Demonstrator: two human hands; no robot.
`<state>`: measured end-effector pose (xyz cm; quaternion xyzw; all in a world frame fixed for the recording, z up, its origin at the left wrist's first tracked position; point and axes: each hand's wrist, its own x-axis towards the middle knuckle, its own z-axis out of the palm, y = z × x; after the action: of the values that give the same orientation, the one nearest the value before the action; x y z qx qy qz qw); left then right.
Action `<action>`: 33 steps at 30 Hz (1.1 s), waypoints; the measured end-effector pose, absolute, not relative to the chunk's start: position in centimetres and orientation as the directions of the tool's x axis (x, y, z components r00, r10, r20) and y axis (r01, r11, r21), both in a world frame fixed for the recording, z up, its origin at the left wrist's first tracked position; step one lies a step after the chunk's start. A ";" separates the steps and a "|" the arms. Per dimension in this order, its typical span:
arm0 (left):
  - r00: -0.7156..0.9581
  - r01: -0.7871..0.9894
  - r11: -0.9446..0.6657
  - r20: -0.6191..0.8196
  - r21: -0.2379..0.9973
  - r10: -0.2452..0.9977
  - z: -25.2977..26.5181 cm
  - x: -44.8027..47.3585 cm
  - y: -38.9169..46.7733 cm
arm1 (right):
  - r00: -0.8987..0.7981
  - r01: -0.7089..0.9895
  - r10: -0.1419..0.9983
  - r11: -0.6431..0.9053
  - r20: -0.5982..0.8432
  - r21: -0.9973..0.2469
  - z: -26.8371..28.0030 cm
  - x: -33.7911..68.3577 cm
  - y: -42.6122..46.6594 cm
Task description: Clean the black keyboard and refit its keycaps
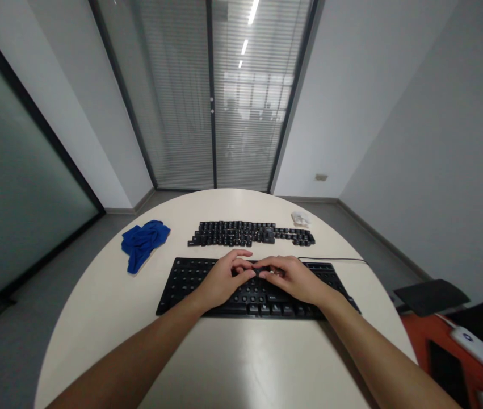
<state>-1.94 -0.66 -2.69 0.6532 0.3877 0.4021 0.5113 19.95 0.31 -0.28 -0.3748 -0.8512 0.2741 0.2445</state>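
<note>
A black keyboard [232, 311] lies across the table in front of me. Much of it shows bare key posts, while keycaps sit along its bottom row. Over its middle, my left hand [227, 276] and my right hand [294, 277] meet at the fingertips, both bent into a pinch. Between the tips is a small black piece that looks like a keycap [258, 271], partly hidden by the fingers. Behind the keyboard, loose black keycaps [235, 233] are laid out in rows in the shape of a keyboard.
A crumpled blue cloth [144, 243] lies at the left of the round table [232, 199]. A small clear bag [301, 218] is at the back right. A black cable [335, 259] runs off the right edge. An orange chair [431, 341] with a white power strip [482, 355] stands at right.
</note>
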 end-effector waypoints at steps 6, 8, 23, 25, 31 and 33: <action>0.309 0.176 -0.262 0.200 0.949 0.930 -3.2 -1.7 -0.5 | -0.545 0.576 0.819 0.521 0.179 -0.630 0.4 20.1 0.7; 0.318 0.264 -0.300 0.211 0.917 0.924 -3.1 -1.6 -0.7 | -0.491 0.650 0.850 0.503 0.190 -0.570 0.5 20.4 1.3; 0.454 0.532 -0.493 0.260 0.688 0.852 -2.4 -1.5 -2.1 | -0.365 0.931 0.926 0.366 0.092 0.010 -0.4 17.7 4.9; 0.459 0.532 -0.499 0.262 0.683 0.849 -2.4 -1.5 -2.0 | -0.353 0.936 0.932 0.352 0.087 0.024 -0.3 17.4 5.2; 0.461 0.540 -0.497 0.255 0.680 0.850 -2.3 -1.6 -2.0 | -0.295 0.955 0.952 0.291 0.082 0.056 -0.2 17.0 5.7; 0.462 0.543 -0.499 0.256 0.675 0.849 -2.3 -1.6 -2.0 | -0.283 0.959 0.956 0.278 0.082 0.062 -0.2 16.8 5.7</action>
<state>-1.56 -1.99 -2.35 0.8145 0.4273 0.2937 0.2602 16.81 5.74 -0.17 -0.5987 -0.7993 -0.0494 0.0145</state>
